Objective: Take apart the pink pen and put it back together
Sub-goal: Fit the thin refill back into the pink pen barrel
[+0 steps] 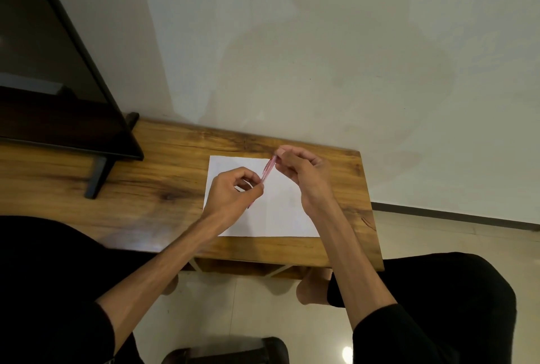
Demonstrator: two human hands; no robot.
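Pinching blurred, slim pink pen [268, 171] w/ both grips closed: left hand [233, 195] low end, right hand [304, 172] top.

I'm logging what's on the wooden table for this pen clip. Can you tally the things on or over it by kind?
Pink pen, held over the paper by the left hand and right hand: 1
White sheet of paper: 1
Dark screen on a stand: 1
Total: 3
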